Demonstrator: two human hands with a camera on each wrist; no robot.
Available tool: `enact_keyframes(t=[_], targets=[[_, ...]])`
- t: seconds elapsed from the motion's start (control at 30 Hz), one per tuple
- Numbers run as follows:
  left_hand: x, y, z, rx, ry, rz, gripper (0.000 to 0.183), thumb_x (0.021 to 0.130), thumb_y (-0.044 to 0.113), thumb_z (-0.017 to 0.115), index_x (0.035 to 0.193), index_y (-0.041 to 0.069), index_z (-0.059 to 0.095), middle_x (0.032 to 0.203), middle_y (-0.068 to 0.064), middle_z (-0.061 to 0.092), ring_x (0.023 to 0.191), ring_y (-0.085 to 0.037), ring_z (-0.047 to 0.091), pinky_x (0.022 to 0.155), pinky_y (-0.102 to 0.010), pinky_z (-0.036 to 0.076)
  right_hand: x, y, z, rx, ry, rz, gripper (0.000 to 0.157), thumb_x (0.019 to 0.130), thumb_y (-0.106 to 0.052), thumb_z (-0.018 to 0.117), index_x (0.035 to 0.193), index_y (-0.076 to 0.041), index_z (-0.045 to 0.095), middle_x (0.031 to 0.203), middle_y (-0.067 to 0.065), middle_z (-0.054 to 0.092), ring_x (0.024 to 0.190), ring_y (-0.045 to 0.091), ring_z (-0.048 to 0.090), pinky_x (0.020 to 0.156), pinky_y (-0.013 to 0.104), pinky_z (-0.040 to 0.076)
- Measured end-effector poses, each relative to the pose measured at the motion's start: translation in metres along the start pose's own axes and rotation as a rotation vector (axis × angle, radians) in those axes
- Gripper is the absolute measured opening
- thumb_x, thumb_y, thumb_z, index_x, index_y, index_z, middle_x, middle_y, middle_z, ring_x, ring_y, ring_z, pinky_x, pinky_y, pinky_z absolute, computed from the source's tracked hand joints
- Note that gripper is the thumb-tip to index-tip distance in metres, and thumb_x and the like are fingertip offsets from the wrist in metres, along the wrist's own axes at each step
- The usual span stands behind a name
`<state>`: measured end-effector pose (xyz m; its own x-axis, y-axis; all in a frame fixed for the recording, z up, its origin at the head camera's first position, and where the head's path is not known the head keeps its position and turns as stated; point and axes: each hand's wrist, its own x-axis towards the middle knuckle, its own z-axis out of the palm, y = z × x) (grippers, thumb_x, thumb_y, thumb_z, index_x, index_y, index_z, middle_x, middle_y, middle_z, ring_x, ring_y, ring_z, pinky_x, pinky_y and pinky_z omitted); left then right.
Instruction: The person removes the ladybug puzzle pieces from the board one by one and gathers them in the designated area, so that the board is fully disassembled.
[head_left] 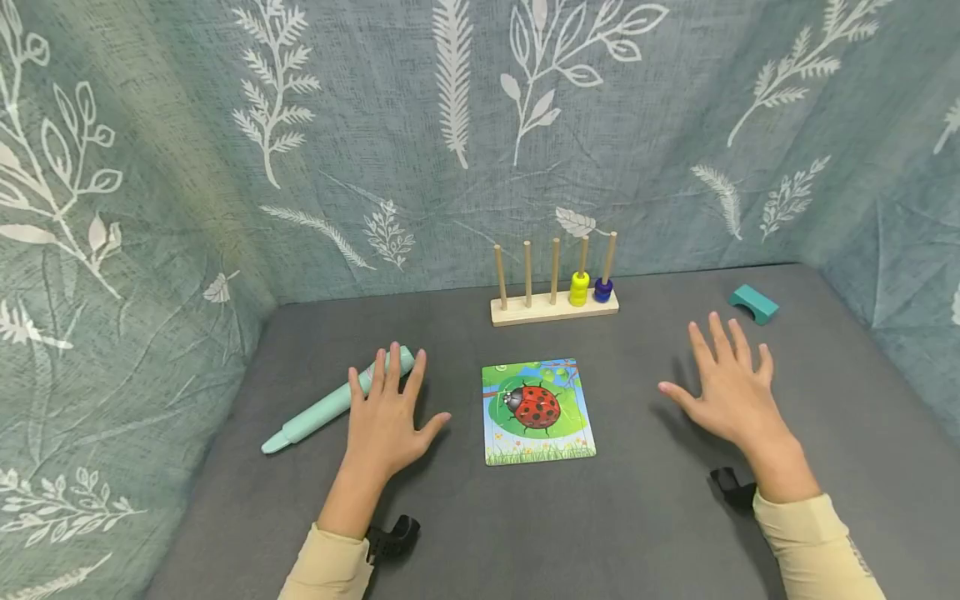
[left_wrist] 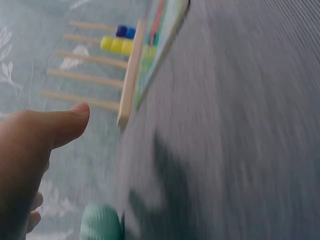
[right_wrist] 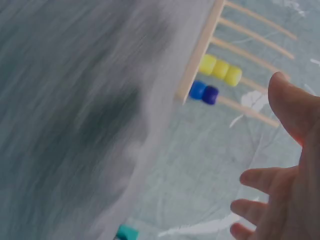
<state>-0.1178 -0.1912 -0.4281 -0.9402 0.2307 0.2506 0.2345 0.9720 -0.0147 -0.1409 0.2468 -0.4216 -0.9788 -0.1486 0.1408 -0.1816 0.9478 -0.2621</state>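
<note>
My left hand (head_left: 386, 425) is spread with straight fingers, palm down, over the upper end of a mint-green pen-shaped tube (head_left: 324, 415); whether it touches the tube cannot be told. To the right, my right hand (head_left: 733, 392) is also spread, holding nothing, with its shadow on the table beside it. Between the hands lies a square ladybug picture puzzle (head_left: 537, 412). Behind it stands a wooden peg rack (head_left: 555, 310) with several upright pegs. Yellow beads (head_left: 579, 289) sit on one peg and blue beads (head_left: 603, 290) on the rightmost one.
A teal arch-shaped block (head_left: 753, 303) lies at the back right, beyond the right hand. The dark grey table (head_left: 525, 533) ends at a leaf-patterned curtain (head_left: 390, 150) along the back and sides. A black wrist camera mount (head_left: 393, 537) sits under the left wrist.
</note>
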Motion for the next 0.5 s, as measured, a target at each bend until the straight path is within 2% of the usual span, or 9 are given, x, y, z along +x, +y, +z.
enact_keyframes(t=[0.2, 0.33, 0.5], targets=[[0.022, 0.034, 0.005, -0.071, -0.07, 0.125, 0.083, 0.087, 0.053, 0.059, 0.149, 0.008, 0.03, 0.156, -0.018, 0.023, 0.144, -0.034, 0.021, 0.115, -0.063, 0.018, 0.014, -0.024, 0.004, 0.112, 0.007, -0.095, 0.082, 0.089, -0.037, 0.065, 0.147, 0.004, 0.025, 0.15, 0.028, 0.025, 0.139, 0.045, 0.019, 0.106, 0.069, 0.018], [0.037, 0.058, 0.012, -0.177, -0.143, 0.208, 0.076, 0.091, 0.043, 0.059, 0.148, 0.003, 0.031, 0.155, -0.016, 0.024, 0.144, -0.032, 0.022, 0.117, -0.057, 0.021, 0.025, -0.043, 0.012, 0.212, -0.02, -0.146, 0.076, 0.088, -0.029, 0.068, 0.145, 0.005, 0.03, 0.147, 0.027, 0.032, 0.135, 0.045, 0.026, 0.106, 0.067, 0.025], [0.052, 0.085, 0.021, -0.352, -0.233, 0.226, 0.068, 0.095, 0.034, 0.057, 0.147, 0.001, 0.031, 0.155, -0.015, 0.026, 0.144, -0.029, 0.023, 0.119, -0.049, 0.023, 0.038, -0.067, 0.025, 0.33, -0.1, -0.202, 0.073, 0.087, -0.025, 0.069, 0.143, 0.005, 0.033, 0.144, 0.025, 0.037, 0.134, 0.043, 0.031, 0.108, 0.061, 0.031]])
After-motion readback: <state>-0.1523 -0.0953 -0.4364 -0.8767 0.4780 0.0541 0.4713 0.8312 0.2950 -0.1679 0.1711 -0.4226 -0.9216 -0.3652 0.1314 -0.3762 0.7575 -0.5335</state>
